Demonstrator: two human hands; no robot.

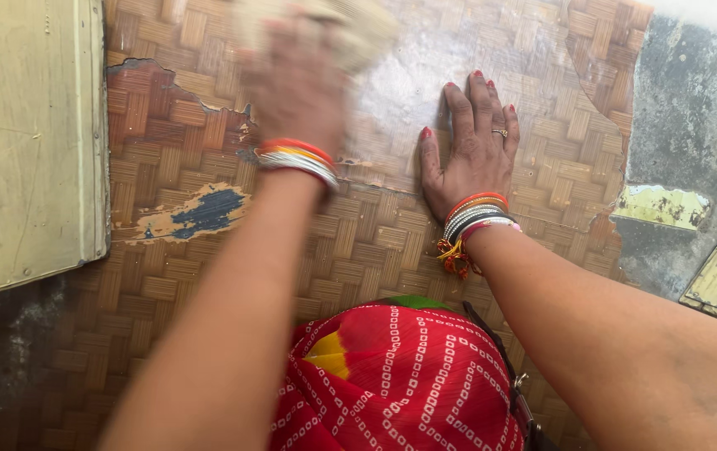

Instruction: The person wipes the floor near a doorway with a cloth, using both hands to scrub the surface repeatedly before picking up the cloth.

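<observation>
Left hand [296, 83] grips a cloth [358, 29]; right hand [471, 150] flat on torn mat [358, 242].

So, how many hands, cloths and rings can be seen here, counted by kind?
Hands: 2, the left hand and the right hand
Cloths: 1, the cloth under the left hand
Rings: 1, the ring on the right hand
Total: 4

Pale cloth wad [358, 29] — blurred, bunched, on wet woven-pattern floor covering [375, 242].

Red dotted garment [408, 376], stacked bangles [477, 215]
</observation>
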